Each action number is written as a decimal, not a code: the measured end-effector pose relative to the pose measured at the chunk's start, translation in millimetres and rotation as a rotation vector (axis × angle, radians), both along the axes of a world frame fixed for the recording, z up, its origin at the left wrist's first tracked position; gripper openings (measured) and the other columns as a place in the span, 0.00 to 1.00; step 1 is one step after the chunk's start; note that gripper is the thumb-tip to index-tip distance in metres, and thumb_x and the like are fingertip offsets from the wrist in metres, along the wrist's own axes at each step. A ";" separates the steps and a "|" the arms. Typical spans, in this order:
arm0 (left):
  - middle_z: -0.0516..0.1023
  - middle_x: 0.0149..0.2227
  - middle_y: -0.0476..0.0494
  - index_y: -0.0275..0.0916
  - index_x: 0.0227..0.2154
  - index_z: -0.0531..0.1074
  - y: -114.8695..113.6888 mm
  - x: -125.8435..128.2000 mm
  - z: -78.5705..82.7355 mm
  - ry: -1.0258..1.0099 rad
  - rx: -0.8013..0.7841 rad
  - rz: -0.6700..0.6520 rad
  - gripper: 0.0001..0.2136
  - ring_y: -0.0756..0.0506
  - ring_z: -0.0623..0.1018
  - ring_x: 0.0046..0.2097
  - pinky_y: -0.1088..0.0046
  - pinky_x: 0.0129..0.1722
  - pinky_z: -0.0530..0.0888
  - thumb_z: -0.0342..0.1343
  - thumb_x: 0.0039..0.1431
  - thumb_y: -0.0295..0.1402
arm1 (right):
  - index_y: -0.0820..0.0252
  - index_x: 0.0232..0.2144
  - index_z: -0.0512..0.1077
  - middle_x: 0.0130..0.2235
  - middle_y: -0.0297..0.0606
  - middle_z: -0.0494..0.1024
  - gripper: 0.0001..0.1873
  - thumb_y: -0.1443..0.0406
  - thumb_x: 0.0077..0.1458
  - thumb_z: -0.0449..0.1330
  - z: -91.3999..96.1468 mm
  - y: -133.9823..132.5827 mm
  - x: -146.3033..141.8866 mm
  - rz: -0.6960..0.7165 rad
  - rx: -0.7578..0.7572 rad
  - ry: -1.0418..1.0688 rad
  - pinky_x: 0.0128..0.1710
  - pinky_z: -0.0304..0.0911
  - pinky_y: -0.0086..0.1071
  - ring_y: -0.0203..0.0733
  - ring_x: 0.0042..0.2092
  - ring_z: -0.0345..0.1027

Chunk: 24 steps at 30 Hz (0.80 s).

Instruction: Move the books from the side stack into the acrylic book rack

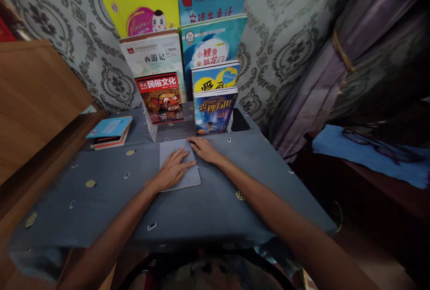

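Observation:
My left hand lies flat and open on a thin grey book or pad that rests on the grey tablecloth. My right hand rests with fingers stretched out at the pad's far right corner, touching its edge. Just beyond the hands stands a clear tiered display rack filled with several colourful books, the nearest being a dark blue book and a red book with a mask.
A small stack of books with a light blue cover lies at the table's left rear. A black phone lies right of the rack. A wooden cabinet stands left; curtains hang right.

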<state>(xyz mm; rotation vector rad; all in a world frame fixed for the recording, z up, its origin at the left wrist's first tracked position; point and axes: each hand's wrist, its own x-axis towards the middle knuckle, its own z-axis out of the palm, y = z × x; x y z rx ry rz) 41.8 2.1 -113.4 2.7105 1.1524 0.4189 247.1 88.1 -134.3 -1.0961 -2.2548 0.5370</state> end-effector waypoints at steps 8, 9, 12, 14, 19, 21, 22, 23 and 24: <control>0.64 0.66 0.47 0.56 0.57 0.71 -38.5 1.4 11.2 -0.035 -0.075 -0.109 0.21 0.40 0.54 0.71 0.47 0.67 0.58 0.45 0.68 0.28 | 0.60 0.59 0.67 0.59 0.47 0.74 0.22 0.69 0.64 0.51 -2.9 1.7 1.1 0.000 0.014 -0.006 0.61 0.59 0.46 0.47 0.60 0.66; 0.64 0.66 0.47 0.56 0.56 0.72 -37.9 0.6 10.7 -0.040 -0.084 -0.120 0.21 0.41 0.55 0.71 0.48 0.67 0.59 0.45 0.68 0.28 | 0.60 0.59 0.68 0.59 0.47 0.74 0.22 0.69 0.63 0.51 -3.1 1.7 1.0 -0.002 0.017 -0.009 0.62 0.58 0.46 0.47 0.60 0.66; 0.66 0.65 0.46 0.54 0.57 0.72 -24.3 -8.6 5.3 -0.065 -0.092 -0.105 0.20 0.42 0.59 0.69 0.51 0.66 0.60 0.46 0.68 0.29 | 0.63 0.58 0.68 0.59 0.48 0.73 0.22 0.68 0.63 0.52 -3.1 0.4 0.6 0.005 0.029 -0.030 0.62 0.58 0.45 0.48 0.61 0.65; 0.68 0.64 0.43 0.49 0.58 0.71 -6.9 -21.3 -0.8 -0.104 -0.052 0.005 0.20 0.43 0.64 0.67 0.52 0.66 0.61 0.45 0.67 0.29 | 0.64 0.58 0.68 0.60 0.49 0.72 0.21 0.68 0.63 0.53 -3.0 -1.2 0.2 0.009 0.042 -0.051 0.62 0.58 0.45 0.48 0.61 0.65; 0.74 0.58 0.38 0.40 0.58 0.68 37.8 -62.3 -14.1 -0.264 0.033 0.386 0.20 0.42 0.72 0.61 0.54 0.63 0.67 0.44 0.64 0.29 | 0.61 0.56 0.69 0.62 0.48 0.70 0.20 0.68 0.62 0.54 0.7 -7.2 -1.5 -0.023 0.075 -0.133 0.64 0.55 0.48 0.49 0.64 0.61; 0.75 0.57 0.38 0.39 0.58 0.67 46.5 -72.8 -17.4 -0.314 0.020 0.432 0.21 0.42 0.74 0.59 0.55 0.62 0.68 0.44 0.63 0.29 | 0.61 0.55 0.70 0.62 0.49 0.70 0.19 0.69 0.62 0.54 4.9 -10.8 -3.6 -0.035 0.100 -0.169 0.64 0.54 0.50 0.50 0.65 0.58; 0.75 0.57 0.39 0.39 0.58 0.67 48.5 -75.7 -18.8 -0.330 0.010 0.434 0.21 0.42 0.74 0.59 0.55 0.62 0.68 0.44 0.63 0.28 | 0.61 0.55 0.70 0.62 0.49 0.70 0.19 0.69 0.62 0.54 7.4 -12.7 -5.8 -0.029 0.120 -0.184 0.64 0.53 0.51 0.51 0.66 0.57; 0.76 0.57 0.39 0.39 0.58 0.66 49.4 -77.3 -20.1 -0.342 0.003 0.433 0.21 0.42 0.74 0.59 0.55 0.62 0.68 0.44 0.63 0.28 | 0.61 0.55 0.70 0.62 0.50 0.70 0.19 0.69 0.62 0.54 10.0 -14.6 -9.0 -0.015 0.143 -0.194 0.64 0.52 0.53 0.52 0.66 0.56; 0.76 0.57 0.40 0.40 0.58 0.66 49.4 -77.9 -21.2 -0.351 0.002 0.432 0.22 0.42 0.74 0.59 0.55 0.62 0.68 0.44 0.62 0.28 | 0.61 0.55 0.70 0.61 0.50 0.70 0.19 0.70 0.62 0.54 12.3 -16.4 -13.4 0.009 0.167 -0.203 0.64 0.50 0.54 0.53 0.66 0.56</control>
